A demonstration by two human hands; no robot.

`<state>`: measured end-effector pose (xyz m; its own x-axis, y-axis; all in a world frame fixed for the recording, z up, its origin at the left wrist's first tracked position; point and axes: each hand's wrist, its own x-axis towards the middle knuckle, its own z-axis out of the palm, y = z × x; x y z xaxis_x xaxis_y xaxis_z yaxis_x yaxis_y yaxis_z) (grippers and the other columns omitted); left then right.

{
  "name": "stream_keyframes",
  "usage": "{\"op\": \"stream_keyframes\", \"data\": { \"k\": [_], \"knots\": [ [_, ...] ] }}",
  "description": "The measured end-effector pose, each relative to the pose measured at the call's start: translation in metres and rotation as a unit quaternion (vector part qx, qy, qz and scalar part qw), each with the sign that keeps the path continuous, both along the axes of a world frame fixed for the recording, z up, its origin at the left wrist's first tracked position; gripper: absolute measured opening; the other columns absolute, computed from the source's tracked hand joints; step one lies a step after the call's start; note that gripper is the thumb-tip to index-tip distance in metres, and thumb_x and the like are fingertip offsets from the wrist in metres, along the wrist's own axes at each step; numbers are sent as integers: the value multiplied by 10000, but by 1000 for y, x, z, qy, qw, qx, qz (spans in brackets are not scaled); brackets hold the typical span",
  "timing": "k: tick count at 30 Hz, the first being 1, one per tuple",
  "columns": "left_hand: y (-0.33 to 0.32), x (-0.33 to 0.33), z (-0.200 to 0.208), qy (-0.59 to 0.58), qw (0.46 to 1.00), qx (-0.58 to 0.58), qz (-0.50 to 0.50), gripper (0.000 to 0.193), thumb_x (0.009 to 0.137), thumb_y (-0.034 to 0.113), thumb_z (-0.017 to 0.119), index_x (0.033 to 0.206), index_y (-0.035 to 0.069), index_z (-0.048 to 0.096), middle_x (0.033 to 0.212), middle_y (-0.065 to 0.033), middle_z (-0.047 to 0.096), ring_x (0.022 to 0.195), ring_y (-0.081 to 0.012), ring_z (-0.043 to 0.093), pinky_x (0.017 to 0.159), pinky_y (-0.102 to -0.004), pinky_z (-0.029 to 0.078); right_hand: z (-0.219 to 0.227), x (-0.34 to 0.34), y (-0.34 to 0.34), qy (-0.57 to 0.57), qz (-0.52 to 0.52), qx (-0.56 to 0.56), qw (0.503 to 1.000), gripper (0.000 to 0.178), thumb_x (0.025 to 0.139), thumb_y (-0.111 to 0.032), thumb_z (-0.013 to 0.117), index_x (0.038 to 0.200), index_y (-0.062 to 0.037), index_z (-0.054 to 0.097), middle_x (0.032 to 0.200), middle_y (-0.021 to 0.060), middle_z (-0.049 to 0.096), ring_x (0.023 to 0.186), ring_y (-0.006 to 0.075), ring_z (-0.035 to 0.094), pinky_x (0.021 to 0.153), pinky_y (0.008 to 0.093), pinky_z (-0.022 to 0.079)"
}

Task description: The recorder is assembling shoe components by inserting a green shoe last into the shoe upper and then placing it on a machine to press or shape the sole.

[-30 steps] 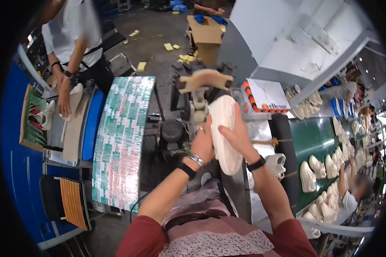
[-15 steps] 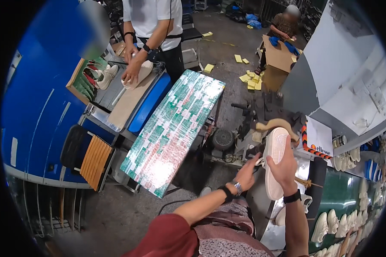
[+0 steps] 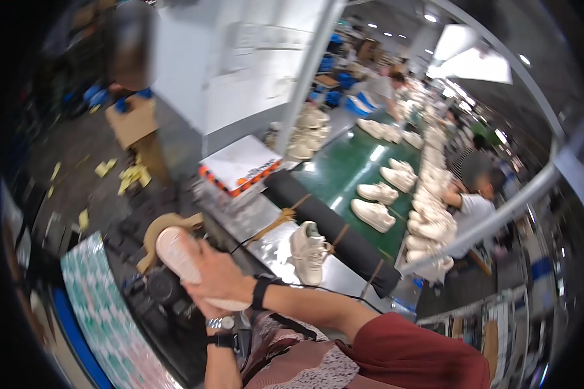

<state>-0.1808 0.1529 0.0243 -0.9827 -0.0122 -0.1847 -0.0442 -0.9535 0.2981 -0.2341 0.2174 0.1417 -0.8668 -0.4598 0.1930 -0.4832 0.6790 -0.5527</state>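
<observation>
A cream sneaker (image 3: 173,251) is held with its pale sole turned up, low in front of me and left of centre. My right hand (image 3: 222,275) is closed round the sneaker, lying across the sole. From below, my left hand (image 3: 207,307) meets the same shoe; its fingers are mostly hidden behind the shoe and the right hand. Just beyond the toe is a curved tan piece (image 3: 148,241) on a dark machine. Another cream sneaker (image 3: 309,254) rests upright on the metal ledge to the right.
A black roller (image 3: 340,240) edges a green conveyor (image 3: 331,185) that carries several cream shoes. At the ledge's far end sits a white box (image 3: 240,162) with an orange-and-black edge. A green-and-white wrapped board (image 3: 100,292) lies to the left. People work along the conveyor.
My view has swung right, toward the conveyor. The sneaker and both hands now appear farther left, near the tan piece. My left hand has come under the shoe, overlapped by the right.
</observation>
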Motion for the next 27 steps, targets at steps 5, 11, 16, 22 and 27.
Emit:
{"op": "stream_keyframes", "data": {
  "k": [5, 11, 16, 22, 27],
  "knots": [
    [-10, 19, -2, 1, 999, 12, -38, 915, 966, 758, 373, 1603, 108, 280, 1595, -138, 385, 1430, -339, 416, 1185, -494, 353, -13, 32, 15, 61, -24, -78, 995, 1143, 783, -376, 786, 1631, -74, 82, 1438, 319, 459, 1121, 488, 621, 903, 461, 555],
    [-105, 128, -90, 54, 982, -98, -153, 803, 1022, 630, 425, 1603, 98, 266, 1583, -105, 417, 1410, -320, 444, 1168, -478, 377, -57, 47, 41, -457, -113, -527, 707, 840, 1010, -463, 612, 1617, -56, 196, 1363, 97, 611, 1212, 168, 591, 996, 332, 455],
    [-122, 182, -4, -248, 797, -466, -294, 830, 853, 131, 744, 1511, -135, 314, 1503, -218, 462, 1336, -313, 464, 1145, -411, 347, -82, -1, -26, -633, 25, -596, 494, 727, 904, -558, 705, 1416, -86, 496, 1279, 36, 639, 1171, 177, 600, 951, 381, 507],
    [-107, 100, -96, 38, 740, -658, -135, 581, 949, 316, 696, 1386, -21, 511, 1297, -128, 620, 1163, -237, 607, 965, -414, 519, -49, 28, 34, -542, 49, -581, 605, 998, 843, -392, 779, 1623, -90, 235, 1502, 100, 457, 1363, 210, 447, 1134, 324, 354],
    [62, -63, -48, 12, 826, -562, -45, 615, 714, -34, 874, 1244, -53, 563, 1237, -147, 649, 1173, -232, 598, 1017, -384, 482, -69, 80, 223, -182, -211, -446, 850, 1154, 746, -335, 920, 1566, 44, 203, 1541, 169, 368, 1430, 245, 380, 1190, 372, 313]
  ]
}}
